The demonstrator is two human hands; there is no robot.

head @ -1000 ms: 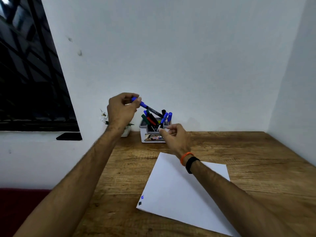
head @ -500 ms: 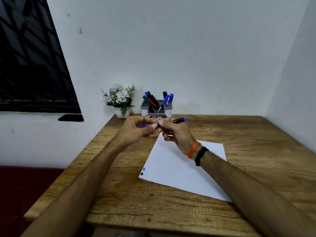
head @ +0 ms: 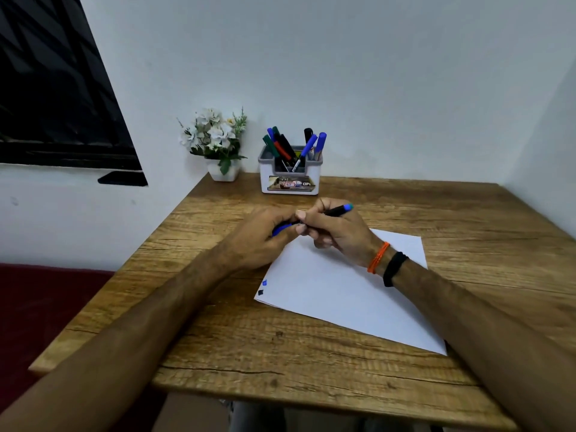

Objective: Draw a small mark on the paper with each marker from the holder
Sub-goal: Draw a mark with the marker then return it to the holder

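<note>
My right hand [head: 335, 232] grips the black barrel of a blue marker [head: 338, 210], whose blue rear end points up and right. My left hand [head: 265, 235] is closed on the marker's blue cap [head: 280, 229] at the other end; the two hands touch above the far left corner of the white paper [head: 349, 294]. The paper lies slanted on the wooden table [head: 249, 347] and bears a small blue mark [head: 265, 282] and a small black mark [head: 261, 292] near its near left corner. The white and grey holder [head: 291, 173] at the back holds several markers.
A small white pot of white flowers [head: 219, 145] stands left of the holder against the wall. A dark window [head: 53, 88] is at the left. The table's left edge borders a red surface [head: 40, 307]; a side wall closes the right.
Both hands came down from the holder with the blue marker and now hold it low over the paper's far corner, left hand on the cap. The camera tilted down.
</note>
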